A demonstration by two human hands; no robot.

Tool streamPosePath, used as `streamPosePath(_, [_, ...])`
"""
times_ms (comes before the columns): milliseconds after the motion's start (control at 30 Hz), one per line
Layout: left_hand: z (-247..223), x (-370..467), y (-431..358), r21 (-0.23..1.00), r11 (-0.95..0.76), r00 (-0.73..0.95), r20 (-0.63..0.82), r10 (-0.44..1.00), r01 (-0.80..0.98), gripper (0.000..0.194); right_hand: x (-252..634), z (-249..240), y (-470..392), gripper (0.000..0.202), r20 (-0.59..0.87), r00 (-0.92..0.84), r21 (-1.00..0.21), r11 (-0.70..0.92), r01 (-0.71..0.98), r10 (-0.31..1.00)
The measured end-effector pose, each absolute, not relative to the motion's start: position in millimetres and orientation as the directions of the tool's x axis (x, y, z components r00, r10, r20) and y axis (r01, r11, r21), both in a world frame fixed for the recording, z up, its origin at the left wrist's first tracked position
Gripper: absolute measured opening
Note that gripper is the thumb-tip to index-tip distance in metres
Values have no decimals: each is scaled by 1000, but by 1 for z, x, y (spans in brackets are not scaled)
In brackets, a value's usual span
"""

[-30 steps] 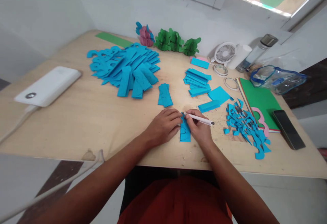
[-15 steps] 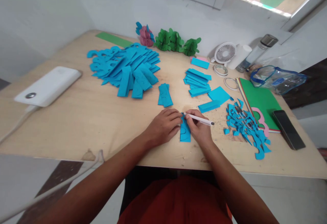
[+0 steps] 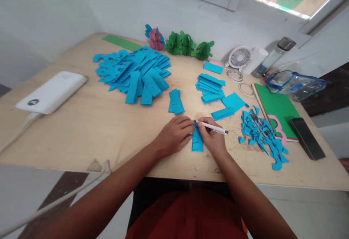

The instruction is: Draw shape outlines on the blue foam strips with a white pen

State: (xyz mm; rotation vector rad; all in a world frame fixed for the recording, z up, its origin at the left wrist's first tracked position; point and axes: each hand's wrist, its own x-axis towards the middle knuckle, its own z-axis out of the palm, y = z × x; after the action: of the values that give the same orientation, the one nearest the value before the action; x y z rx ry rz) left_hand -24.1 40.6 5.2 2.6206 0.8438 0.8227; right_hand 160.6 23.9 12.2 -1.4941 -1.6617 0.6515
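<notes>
A folded blue paper strip (image 3: 197,144) lies on the table close to its front edge, with a curved dark line drawn on it. My left hand (image 3: 176,134) holds the strip down from its left side, fingers close together and bent over its edge. In my right hand (image 3: 215,140) is a white pen (image 3: 214,126), pinched between thumb and fingers. The pen's tip end meets the strip's upper part, and the fingers partly hide that spot. Beyond my left hand lie a few blue strips (image 3: 176,102) with drawn lines.
A big heap of blue paper pieces (image 3: 136,72) spreads at the back left, near a white power bank (image 3: 51,92). To the right lie blue strips (image 3: 211,86), paper scraps (image 3: 260,130), a green notebook (image 3: 280,104) and a phone (image 3: 308,138). A small fan (image 3: 240,57) stands behind.
</notes>
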Motion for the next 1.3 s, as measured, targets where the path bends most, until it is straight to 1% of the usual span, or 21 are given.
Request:
streamPosePath(233, [2, -24, 41, 404, -798, 659, 454, 600, 448, 17, 161, 11, 24, 15, 221, 8, -803, 177, 570, 975])
streamPosePath(933, [3, -24, 42, 412, -790, 674, 420, 607, 454, 18, 161, 10, 25, 14, 218, 13, -809, 174, 562, 976])
streamPosePath(1300, [5, -25, 41, 417, -787, 666, 427, 611, 455, 17, 160, 12, 24, 15, 216, 12, -809, 172, 562, 976])
